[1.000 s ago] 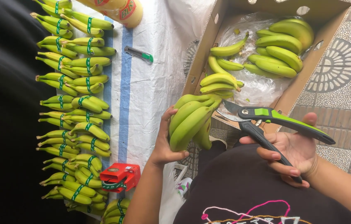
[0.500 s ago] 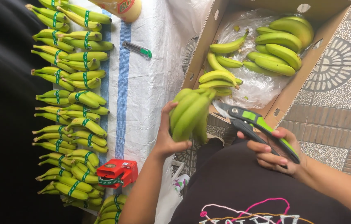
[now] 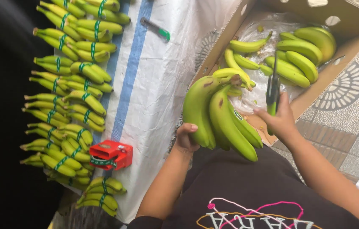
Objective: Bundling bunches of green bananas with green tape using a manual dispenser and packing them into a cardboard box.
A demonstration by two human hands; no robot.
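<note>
Many banded banana bunches point(image 3: 71, 91) are laid in rows at the left of the frame, with a red tape dispenser point(image 3: 110, 155) below them on the white sheet point(image 3: 162, 76). At centre, a green banana hand point(image 3: 220, 114) is gripped from below by the left hand point(image 3: 186, 138), fingers closed. Right of it, green-handled shears point(image 3: 272, 91) are clasped upright in the closed right hand point(image 3: 278, 121), before the cardboard box point(image 3: 315, 91).

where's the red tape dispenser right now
In the head view, the red tape dispenser sits at lower left on the white woven sheet, beside the rows of green-taped banana bunches and left of the person's left hand.
</note>
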